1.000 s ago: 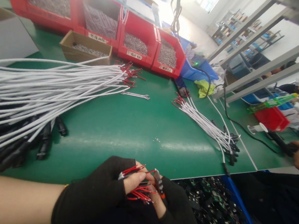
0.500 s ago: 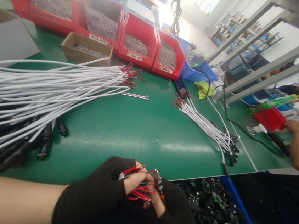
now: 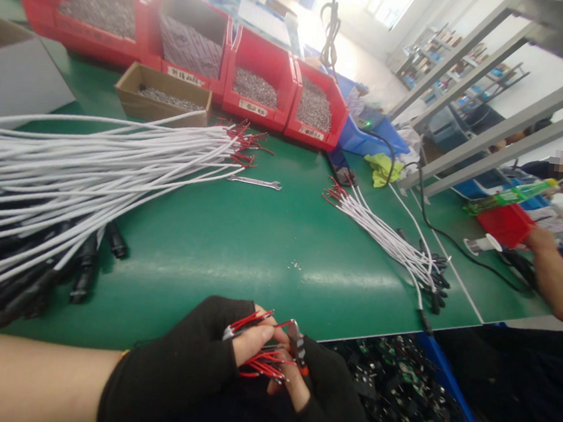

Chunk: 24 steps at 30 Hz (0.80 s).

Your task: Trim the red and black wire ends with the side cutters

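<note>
My left hand point(image 3: 227, 343), in a black fingerless glove, is closed around a bundle of red wires point(image 3: 263, 362) just below the table's front edge. Their tips look bare and silvery. My right hand point(image 3: 312, 375), gloved the same way, grips small cutting pliers point(image 3: 298, 344) with an orange-red handle. The metal jaws are at the end of one red wire that sticks out from the bundle. Most of the plier handles lie hidden in my palm. On the green table point(image 3: 237, 247) in front of both hands are tiny pale scraps point(image 3: 295, 265).
White cables point(image 3: 130, 161) with black connectors fill the left side. A smaller cable bundle point(image 3: 390, 232) lies right, a wrench point(image 3: 255, 181) between them. Red bins point(image 3: 262, 78) and a cardboard box point(image 3: 163, 94) stand behind. A blue crate point(image 3: 424, 387) sits below right; a co-worker's arm point(image 3: 556, 273) is beyond.
My hands, the wires and the pliers stay almost still. The co-worker's arm at the right has shifted slightly leftward against the red container.
</note>
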Motion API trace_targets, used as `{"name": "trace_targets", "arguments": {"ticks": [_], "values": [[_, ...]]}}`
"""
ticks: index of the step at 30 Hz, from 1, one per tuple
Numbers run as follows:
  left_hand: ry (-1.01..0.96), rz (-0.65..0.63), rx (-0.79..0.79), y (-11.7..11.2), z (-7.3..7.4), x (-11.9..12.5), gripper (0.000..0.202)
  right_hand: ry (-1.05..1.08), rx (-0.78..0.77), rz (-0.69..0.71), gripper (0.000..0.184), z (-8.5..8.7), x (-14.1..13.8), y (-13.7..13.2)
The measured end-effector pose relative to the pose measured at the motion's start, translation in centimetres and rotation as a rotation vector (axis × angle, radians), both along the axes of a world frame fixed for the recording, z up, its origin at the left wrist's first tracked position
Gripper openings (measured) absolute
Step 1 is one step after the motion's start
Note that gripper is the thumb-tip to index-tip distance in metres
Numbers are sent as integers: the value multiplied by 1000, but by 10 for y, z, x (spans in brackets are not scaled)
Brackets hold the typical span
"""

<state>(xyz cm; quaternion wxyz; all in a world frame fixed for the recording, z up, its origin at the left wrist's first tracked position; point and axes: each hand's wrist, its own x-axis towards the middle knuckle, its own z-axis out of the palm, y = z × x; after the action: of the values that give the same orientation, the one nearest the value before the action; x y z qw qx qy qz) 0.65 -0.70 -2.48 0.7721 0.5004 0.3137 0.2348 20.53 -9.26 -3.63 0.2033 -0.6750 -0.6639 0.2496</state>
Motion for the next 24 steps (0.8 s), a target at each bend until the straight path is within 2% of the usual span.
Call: {"name": "trace_targets", "arguments": {"ticks": [6,14,18,22,24], "values": [[14,11,21,0,-1,1,34,46,87,-17,26,5,-4,5],[-13,30,-14,-1,-6,1,35,4,120,-41,30,2,-4,2],[-9,16,2,1,-6,1,35,3,166,-121,27,11,-13,5],[-3,26,0,0,-4,2,34,20,162,-190,39,22,-23,7],[-5,28,-14,-1,-3,1,34,34,157,-205,39,24,-26,7]]}}
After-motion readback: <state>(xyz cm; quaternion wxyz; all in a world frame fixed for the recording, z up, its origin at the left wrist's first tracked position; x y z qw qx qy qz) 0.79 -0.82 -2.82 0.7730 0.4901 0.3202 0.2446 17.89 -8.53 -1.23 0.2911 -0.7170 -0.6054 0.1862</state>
